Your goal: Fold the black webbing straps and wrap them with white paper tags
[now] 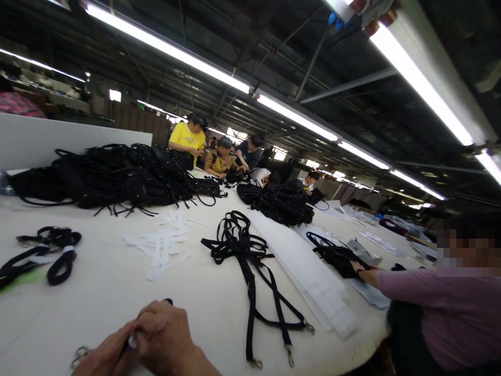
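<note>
At the bottom of the view, my left hand (pixel 108 351) and my right hand (pixel 163 333) are closed together over the table. Between them is a black strap (pixel 124 347), mostly hidden by the fingers, with a small white piece (pixel 132 342) showing at the thumbs. Metal clips (pixel 80 356) stick out beside my left hand. To the right lies a loose tangle of black straps (pixel 250 277) with metal snap hooks at their ends. Bundled black straps (pixel 64 256) with white bands around them lie at the left.
White paper strips (pixel 162 243) are scattered mid-table. Long white sheets (pixel 309 277) lie right of the straps. Piles of black bags (pixel 125 175) stand at the back. A person in a pink top (pixel 450 313) handles a black bag (pixel 340 261) on the right; several others work behind.
</note>
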A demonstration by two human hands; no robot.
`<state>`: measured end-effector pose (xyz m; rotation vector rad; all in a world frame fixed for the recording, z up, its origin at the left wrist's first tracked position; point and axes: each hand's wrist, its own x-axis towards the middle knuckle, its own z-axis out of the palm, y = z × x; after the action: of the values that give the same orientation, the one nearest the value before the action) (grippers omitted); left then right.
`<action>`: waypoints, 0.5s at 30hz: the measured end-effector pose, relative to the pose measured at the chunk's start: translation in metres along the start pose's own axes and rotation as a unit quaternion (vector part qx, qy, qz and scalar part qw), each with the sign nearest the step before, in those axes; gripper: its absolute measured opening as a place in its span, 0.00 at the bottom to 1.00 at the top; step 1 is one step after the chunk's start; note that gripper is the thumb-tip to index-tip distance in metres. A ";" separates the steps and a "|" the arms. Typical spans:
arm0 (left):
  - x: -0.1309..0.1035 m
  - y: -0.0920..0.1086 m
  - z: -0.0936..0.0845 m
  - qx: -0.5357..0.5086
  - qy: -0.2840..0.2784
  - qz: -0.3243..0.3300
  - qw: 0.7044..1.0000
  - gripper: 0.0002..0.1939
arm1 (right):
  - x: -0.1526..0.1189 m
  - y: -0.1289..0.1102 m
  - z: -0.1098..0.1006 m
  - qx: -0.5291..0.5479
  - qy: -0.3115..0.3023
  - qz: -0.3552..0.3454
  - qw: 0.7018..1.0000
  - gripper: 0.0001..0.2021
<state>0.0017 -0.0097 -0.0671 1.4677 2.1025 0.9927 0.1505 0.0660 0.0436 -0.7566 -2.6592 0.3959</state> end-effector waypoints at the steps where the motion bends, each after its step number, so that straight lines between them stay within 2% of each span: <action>1: 0.001 0.004 -0.007 -0.007 -0.013 -0.012 1.000 0.23 | -0.004 -0.002 -0.004 0.048 0.021 -0.001 0.999 0.06; 3: 0.003 0.015 -0.023 -0.042 -0.033 -0.038 0.998 0.23 | -0.012 -0.004 -0.009 0.167 0.055 0.001 0.984 0.06; 6: 0.007 0.030 -0.045 -0.162 -0.079 -0.061 0.982 0.24 | -0.026 -0.002 -0.013 0.361 0.053 0.041 0.930 0.06; 8: 0.009 0.035 -0.052 -0.264 -0.129 -0.067 0.953 0.26 | -0.034 0.002 -0.016 0.449 0.022 0.080 0.890 0.06; 10: 0.007 0.038 -0.054 -0.345 -0.159 -0.085 0.921 0.25 | -0.041 0.007 -0.022 0.482 0.000 0.101 0.870 0.08; 12: 0.003 0.042 -0.055 -0.407 -0.162 -0.110 0.892 0.24 | -0.046 0.011 -0.030 0.458 -0.006 0.085 0.885 0.08; 15: -0.005 0.055 -0.055 -0.488 -0.130 -0.141 0.851 0.23 | -0.051 0.017 -0.038 0.367 0.000 0.014 0.930 0.09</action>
<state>0.0023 -0.0210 0.0102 0.6839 1.2071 1.3439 0.2144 0.0584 0.0591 -0.5367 -2.2169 1.2926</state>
